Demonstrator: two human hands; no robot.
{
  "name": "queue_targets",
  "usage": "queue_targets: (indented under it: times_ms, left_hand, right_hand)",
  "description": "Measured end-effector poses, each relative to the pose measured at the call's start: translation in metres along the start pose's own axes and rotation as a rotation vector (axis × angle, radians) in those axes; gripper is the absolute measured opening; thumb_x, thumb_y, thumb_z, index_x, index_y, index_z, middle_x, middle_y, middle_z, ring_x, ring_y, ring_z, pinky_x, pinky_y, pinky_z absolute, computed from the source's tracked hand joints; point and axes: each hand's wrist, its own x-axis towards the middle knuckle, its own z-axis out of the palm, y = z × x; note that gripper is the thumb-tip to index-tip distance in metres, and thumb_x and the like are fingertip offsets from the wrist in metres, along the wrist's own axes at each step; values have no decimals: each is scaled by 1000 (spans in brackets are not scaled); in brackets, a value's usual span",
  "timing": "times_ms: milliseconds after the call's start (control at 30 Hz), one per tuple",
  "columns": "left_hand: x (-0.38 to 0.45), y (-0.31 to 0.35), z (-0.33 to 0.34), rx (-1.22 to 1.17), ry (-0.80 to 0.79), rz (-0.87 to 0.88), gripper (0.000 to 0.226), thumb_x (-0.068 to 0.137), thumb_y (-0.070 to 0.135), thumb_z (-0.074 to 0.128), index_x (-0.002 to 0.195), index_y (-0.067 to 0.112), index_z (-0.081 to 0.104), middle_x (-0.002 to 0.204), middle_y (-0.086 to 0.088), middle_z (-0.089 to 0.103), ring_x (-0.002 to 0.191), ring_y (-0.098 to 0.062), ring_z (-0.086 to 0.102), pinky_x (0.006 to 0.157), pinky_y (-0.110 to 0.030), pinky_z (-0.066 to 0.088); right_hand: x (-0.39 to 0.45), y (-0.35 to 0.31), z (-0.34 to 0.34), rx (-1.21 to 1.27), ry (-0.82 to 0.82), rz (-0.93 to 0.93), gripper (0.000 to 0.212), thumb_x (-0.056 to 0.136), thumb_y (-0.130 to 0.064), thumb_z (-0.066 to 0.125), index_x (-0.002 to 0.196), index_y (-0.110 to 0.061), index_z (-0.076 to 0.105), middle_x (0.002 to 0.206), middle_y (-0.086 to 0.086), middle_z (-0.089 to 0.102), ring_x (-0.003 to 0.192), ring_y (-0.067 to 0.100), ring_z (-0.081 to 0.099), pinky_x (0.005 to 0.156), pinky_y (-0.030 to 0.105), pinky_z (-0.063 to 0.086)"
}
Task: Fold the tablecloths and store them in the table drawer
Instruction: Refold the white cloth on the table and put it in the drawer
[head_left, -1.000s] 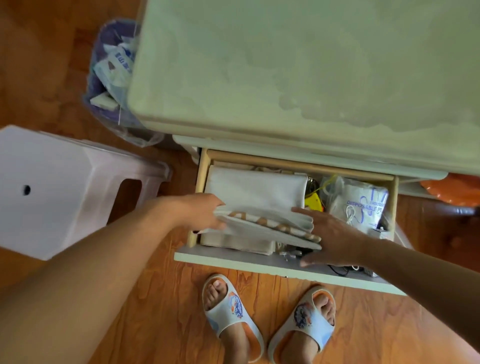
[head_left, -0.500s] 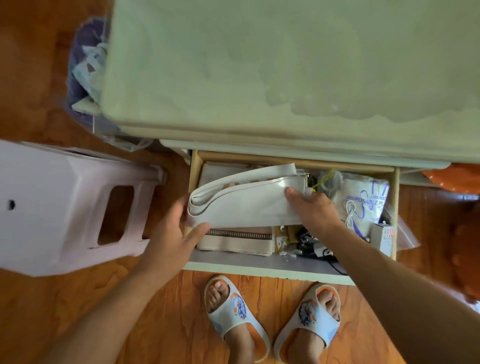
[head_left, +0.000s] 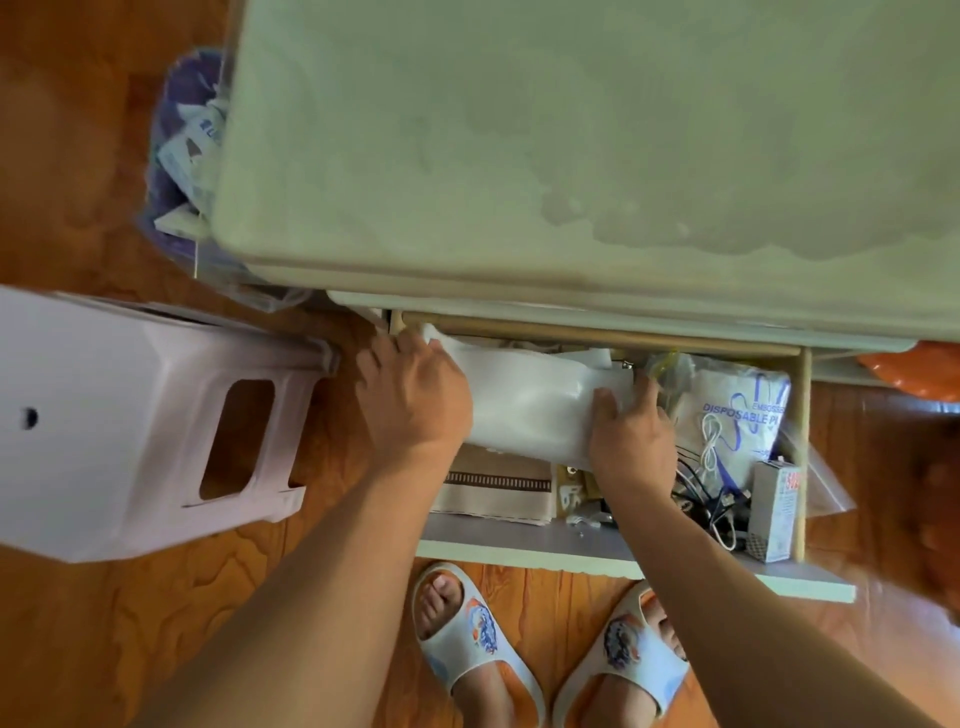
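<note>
Item: folded white tablecloth (head_left: 524, 402), lying in the left half of the open drawer (head_left: 597, 548), on top of a beige banded cloth (head_left: 493, 483).

Hands: your left hand (head_left: 415, 395) lies over the cloth's left end, fingers extended; your right hand (head_left: 631, 436) presses its right edge with fingers fairly straight. Neither grips.

Risks, as judged: the bundle bulges upward and could catch under the tabletop (head_left: 571, 145) frame when you close the drawer. Pushing rightward could crowd the bag of disposable gloves (head_left: 737, 415), the tangled cables (head_left: 711, 499) or the small carton (head_left: 776, 512). Let go too early and the folds may spring open.

Surroundings: pale green tabletop, bare where visible; wooden floor (head_left: 78, 649); white plastic stool (head_left: 130, 415) on your left; purple-lined bin (head_left: 182, 156) behind it; your slippered feet (head_left: 545, 649) below the drawer front.
</note>
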Motion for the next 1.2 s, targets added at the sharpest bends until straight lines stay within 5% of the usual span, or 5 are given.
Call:
queue_targets:
  times_ms: [233,400,800,933,1200]
  left_hand:
    - [-58,-49,18,-349,-141,-151,31,108,23,35,115,-2,52,113,-17,53,103,-28,52,79,-26,30]
    - [-87,-82,-13,-623,-174,32,21,107,37,40,123,30,51,118,4,64,106,-3,59,88,-16,48]
    - [-84,-69,-75,-920,-474,-31,38,86,59,69,115,35,62,110,15,74,111,-12,68,77,-20,57]
    - [-81,-46,-44,-895,-189,-163,53,90,67,58,119,23,61,114,3,70,107,-13,67,83,-26,55]
    - [-69,-16,-55,-741,-187,-178,52,106,49,36,138,10,47,124,-1,59,127,-26,53,91,-25,33]
  right_hand:
    - [-26,27,-5,241,-87,15,67,95,-47,58,152,-26,29,138,5,52,125,30,52,102,47,47]
    - [-35,26,-45,328,-211,-98,32,95,-36,64,121,-19,54,108,1,62,91,5,60,57,6,47]
    - [-82,-12,-139,673,-372,-255,38,91,-37,59,118,-11,65,105,7,76,99,31,72,74,39,61]
    - [-59,3,-127,721,-427,-82,51,80,-52,69,119,-19,66,110,8,75,102,31,72,87,62,56]
    - [-52,19,-100,611,-350,-45,29,90,-28,73,117,-25,65,106,-2,76,98,22,73,82,49,60]
